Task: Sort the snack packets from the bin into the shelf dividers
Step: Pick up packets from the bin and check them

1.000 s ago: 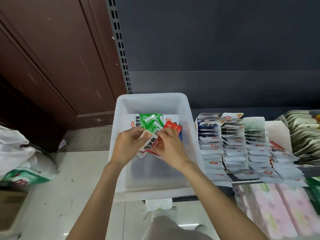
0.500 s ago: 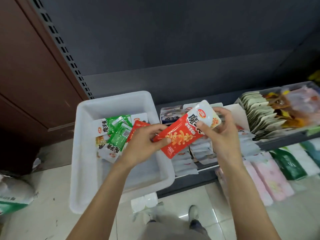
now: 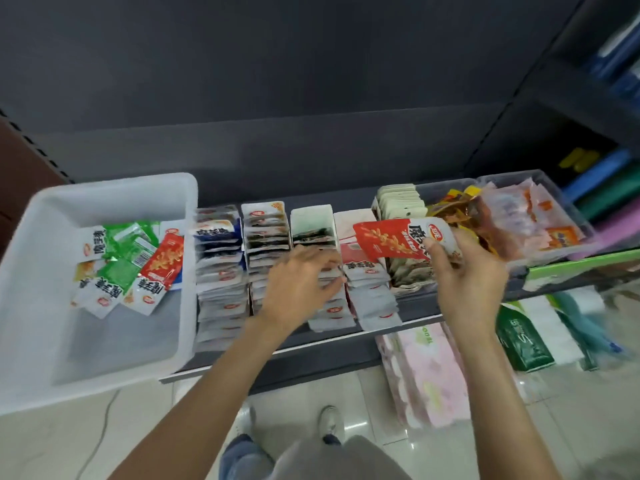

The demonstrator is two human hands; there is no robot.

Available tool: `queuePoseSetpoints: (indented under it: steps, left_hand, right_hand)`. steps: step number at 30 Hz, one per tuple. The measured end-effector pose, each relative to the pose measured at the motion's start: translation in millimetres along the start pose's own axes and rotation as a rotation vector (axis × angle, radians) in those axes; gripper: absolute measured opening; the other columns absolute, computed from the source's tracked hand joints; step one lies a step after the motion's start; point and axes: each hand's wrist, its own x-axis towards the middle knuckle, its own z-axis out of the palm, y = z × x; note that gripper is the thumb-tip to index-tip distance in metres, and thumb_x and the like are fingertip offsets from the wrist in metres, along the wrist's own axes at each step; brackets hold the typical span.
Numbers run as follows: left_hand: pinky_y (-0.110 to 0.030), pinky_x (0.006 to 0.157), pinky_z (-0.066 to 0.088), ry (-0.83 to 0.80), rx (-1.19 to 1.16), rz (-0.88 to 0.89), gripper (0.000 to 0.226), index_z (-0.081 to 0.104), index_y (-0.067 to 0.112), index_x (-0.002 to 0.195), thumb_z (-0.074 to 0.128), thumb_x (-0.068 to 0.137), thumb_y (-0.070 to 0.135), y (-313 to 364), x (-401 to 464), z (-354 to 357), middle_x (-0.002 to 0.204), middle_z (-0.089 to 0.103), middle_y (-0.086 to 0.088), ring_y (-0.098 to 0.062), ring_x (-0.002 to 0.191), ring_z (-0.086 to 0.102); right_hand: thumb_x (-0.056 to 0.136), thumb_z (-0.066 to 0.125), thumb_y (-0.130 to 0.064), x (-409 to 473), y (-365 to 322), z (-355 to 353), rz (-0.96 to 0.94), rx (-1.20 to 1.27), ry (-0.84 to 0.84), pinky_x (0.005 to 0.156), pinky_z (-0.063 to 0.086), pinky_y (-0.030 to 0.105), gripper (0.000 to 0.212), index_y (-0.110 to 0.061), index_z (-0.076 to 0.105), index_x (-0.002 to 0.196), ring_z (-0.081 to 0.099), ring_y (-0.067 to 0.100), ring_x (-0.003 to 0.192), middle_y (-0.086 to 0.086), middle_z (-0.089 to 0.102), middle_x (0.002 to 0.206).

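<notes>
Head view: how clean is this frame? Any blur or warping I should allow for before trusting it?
Head view: the left hand is smeared by motion over the packet rows, so its fingers are unclear; the right hand and its red packet are sharper, print readable; the right edge is streaked; wide-angle bending curves the white bin and shelf edge; lighting is even, with soft floor glare.

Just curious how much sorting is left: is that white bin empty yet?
Not empty. The white bin still holds a loose pile of packets, green, red and white, at its far end; the near part of its floor is bare.
</notes>
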Motion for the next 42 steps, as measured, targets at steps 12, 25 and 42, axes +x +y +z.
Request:
queuePoseSetpoints:
  steps: [12, 25, 42]
  left_hand:
    - [-0.031, 0.063, 0.053, -0.095, 0.243, 0.064, 0.016, 0.075, 0.029, 0.078, 0.083, 0.065, 0.023, 12, 14, 39, 0.077, 0.071, 0.007, -0.021, 0.074, 0.063]
    - [-0.019, 0.063, 0.050, 0.186, 0.033, -0.033, 0.025, 0.073, 0.028, 0.093, 0.052, 0.088, 0.041, -5, -16, -3, 0.084, 0.071, 0.013, -0.006, 0.077, 0.063]
    - [-0.038, 0.086, 0.046, 0.234, 0.081, -0.840, 0.038, 0.057, 0.011, 0.121, 0.066, 0.084, 0.015, -238, -143, -131, 0.110, 0.063, -0.010, -0.030, 0.103, 0.058]
  right_hand:
    - [0.076, 0.057, -0.009, 37, 23, 88, -0.731, -0.522, -0.380, 0.069, 0.027, 0.032, 0.021, -0.020, 0.074, 0.080, 0.054, 0.022, 0.070, -0.003, 0.067, 0.068]
    - [0.077, 0.071, -0.019, 22, 8, 66, -0.658, -0.360, -0.556, 0.075, 0.043, 0.030, 0.015, -0.024, 0.071, 0.091, 0.066, 0.017, 0.068, -0.004, 0.073, 0.079]
    - [0.096, 0.050, -0.020, -59, -208, 209, -0.719, 0.112, -1.008, 0.087, 0.046, 0.024, 0.030, -0.021, 0.059, 0.125, 0.057, 0.012, 0.109, -0.005, 0.059, 0.125]
